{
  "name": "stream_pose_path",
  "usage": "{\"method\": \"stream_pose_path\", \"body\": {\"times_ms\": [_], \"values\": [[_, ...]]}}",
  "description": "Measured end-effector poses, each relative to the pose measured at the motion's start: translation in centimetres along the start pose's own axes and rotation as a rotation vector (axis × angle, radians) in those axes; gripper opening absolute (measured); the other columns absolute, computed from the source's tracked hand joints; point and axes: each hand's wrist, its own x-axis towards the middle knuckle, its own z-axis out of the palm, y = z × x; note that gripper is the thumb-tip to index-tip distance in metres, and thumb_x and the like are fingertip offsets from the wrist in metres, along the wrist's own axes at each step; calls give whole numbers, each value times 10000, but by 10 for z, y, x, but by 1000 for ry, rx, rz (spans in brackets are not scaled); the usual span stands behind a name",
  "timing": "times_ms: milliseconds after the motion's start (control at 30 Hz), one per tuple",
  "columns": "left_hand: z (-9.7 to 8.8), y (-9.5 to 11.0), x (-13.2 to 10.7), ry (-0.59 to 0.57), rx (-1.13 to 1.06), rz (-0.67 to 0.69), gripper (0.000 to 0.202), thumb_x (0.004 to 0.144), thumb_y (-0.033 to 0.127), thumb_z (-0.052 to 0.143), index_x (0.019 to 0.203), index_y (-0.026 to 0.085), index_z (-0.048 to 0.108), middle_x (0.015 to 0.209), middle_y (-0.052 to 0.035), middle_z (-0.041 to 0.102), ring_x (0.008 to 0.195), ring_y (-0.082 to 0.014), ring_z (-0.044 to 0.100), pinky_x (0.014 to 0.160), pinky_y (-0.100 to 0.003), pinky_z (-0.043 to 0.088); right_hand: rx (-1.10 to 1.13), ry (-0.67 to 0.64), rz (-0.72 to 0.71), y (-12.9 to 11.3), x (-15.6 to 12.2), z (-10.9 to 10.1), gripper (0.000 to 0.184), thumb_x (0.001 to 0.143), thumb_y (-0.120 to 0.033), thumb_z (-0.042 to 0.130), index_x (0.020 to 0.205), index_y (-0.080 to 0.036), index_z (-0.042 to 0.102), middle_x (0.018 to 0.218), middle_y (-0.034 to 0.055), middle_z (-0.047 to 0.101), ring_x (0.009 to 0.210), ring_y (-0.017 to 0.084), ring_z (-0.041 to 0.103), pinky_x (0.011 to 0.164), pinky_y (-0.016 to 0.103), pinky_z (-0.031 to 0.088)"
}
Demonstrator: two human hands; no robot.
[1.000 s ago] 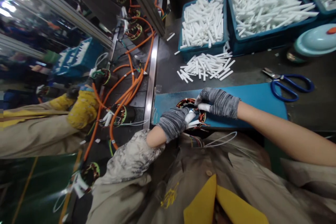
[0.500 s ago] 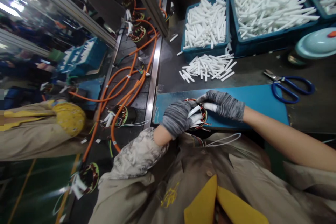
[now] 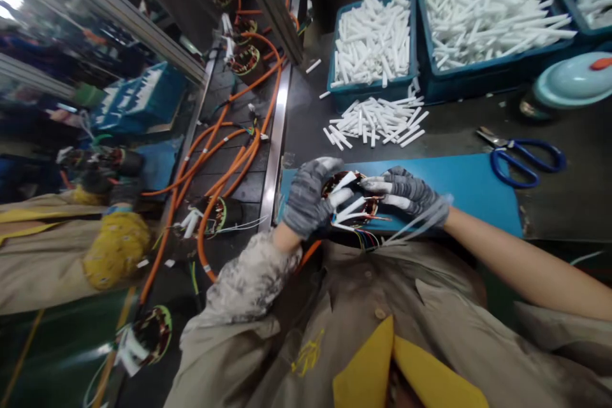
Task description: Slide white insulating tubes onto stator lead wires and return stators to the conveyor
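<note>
Head view.

- Left hand (image 3: 306, 199): grey knit glove, mottled sleeve behind it. Fingers curled round the left edge of the coil ring, closed on it and holding it.
- Right hand (image 3: 407, 194): grey knit glove, bare forearm. Fingers stretched flat across the right edge of the ring and touching it. Whether they clamp anything cannot be told.
- Coil ring (image 3: 369, 208): round, with copper-coloured winding. It sits between the two hands, over the near left part of the blue mat and close to the body. Short white tubes (image 3: 345, 181) stick out of it at the top and left. Coloured wires (image 3: 366, 240) and thin pale leads trail from its near side toward the jacket.
- Blue mat (image 3: 471, 185): flat on the dark bench, under the ring and the right wrist.
- Scissors (image 3: 524, 157): blue handles, lying on the bench just past the far right corner of the mat.
- Loose tube pile (image 3: 377, 121): white, on the bench beyond the mat, just in front of the small bin.
- Small bin (image 3: 368, 92) and large bin (image 3: 478, 74): blue, side by side, both heaped with white tubes.
- Teal lid (image 3: 574, 80): far right, beside the large bin.
- Belt (image 3: 241, 188): left of the bench, carrying orange cables (image 3: 229, 169) and several more coil rings.
- Co-worker's sleeve (image 3: 115, 250): yellow, at the left, beside the belt.
</note>
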Motion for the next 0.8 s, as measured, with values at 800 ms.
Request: {"method": "stream_pose_path", "body": {"times_ms": [800], "values": [[37,-8,-51,-85,-342,-26,398,976,384,530,1351,280,612,1541,-72,485,1409,-259,510,1141,-499,516,612,-495,368,-6,74,-20,343,887,-450,733,1091,-185,806,1047,56,802,978,212,729,893,325,561]]}}
